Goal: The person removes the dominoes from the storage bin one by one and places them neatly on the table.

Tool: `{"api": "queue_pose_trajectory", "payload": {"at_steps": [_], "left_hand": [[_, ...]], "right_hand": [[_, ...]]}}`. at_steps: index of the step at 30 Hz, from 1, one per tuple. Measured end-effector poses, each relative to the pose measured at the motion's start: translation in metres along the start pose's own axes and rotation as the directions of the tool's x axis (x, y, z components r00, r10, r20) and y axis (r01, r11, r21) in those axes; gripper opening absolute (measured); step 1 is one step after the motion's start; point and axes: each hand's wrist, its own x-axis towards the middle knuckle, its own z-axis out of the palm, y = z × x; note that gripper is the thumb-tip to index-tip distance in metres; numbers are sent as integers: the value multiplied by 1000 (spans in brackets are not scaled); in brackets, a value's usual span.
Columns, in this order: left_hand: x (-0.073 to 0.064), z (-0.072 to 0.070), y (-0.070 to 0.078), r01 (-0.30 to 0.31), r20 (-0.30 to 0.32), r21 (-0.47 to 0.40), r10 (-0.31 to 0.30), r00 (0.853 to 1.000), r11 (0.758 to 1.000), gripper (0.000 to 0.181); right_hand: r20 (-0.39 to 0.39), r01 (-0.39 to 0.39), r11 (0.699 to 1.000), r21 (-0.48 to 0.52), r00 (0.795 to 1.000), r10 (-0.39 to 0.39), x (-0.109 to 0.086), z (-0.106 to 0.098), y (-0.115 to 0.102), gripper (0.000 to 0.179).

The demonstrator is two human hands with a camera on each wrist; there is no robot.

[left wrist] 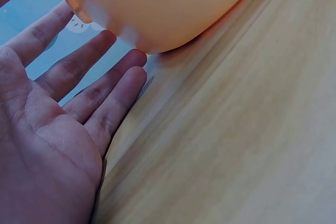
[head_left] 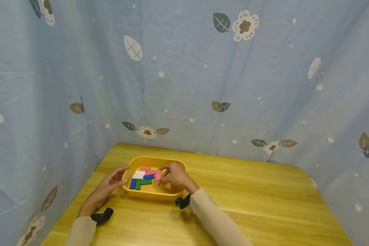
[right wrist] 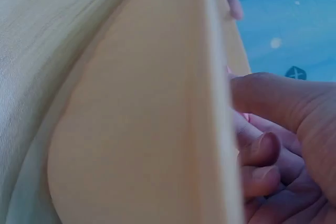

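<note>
One pale blue cloth backdrop printed with leaves and flowers [head_left: 184, 85], behind and beside the table. One yellow wood-grain table [head_left: 258, 198]. One yellow rounded-rectangular tray, plastic by its look [head_left: 153, 196], toward the table's left side, holding all the flat blocks in view. Two beige sleeves [head_left: 216, 215], one to each arm. One left hand [head_left: 103, 189], fingers extended and spread at the tray's left end, thumb by the rim; nothing enclosed. One right hand [head_left: 175, 176], reaching over the tray's right end, fingers bent in a narrow grasp beside an upright-running pink block [head_left: 158, 175]; whether it is pinched cannot be told. Two black wrist devices [head_left: 103, 216], one per wrist. One white rectangular piece [head_left: 139, 174], in the tray, left of middle. Smaller flat rectangular pieces around it: two blue blocks [head_left: 149, 177], two green blocks [head_left: 146, 182], two further pink blocks [head_left: 145, 169]. One green sliver [head_left: 159, 168], partly hidden by the fingers. Progress, as judged: a close cluster already lies in the tray's left and middle; handling at its right edge appears unfinished, the number of pieces left uncertain.
</note>
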Motion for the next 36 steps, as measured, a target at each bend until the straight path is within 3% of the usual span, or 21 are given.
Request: {"api": "queue_pose_trajectory", "payload": {"at_steps": [13, 24, 36], "left_hand": [[2, 1, 0, -3, -1, 3, 3, 1000, 1000, 61], [-4, 3, 4, 7, -7, 7, -7, 1000, 1000, 63], [-7, 4, 4, 12, -12, 3, -12, 1000, 1000, 64]], "right_hand": [[-67, 35, 998, 47, 997, -32, -17, -27, 15, 41], [-99, 47, 997, 60, 994, -41, -37, -48, 26, 45], [-141, 56, 998, 21, 989, -53, -59, -71, 45, 45]]}}
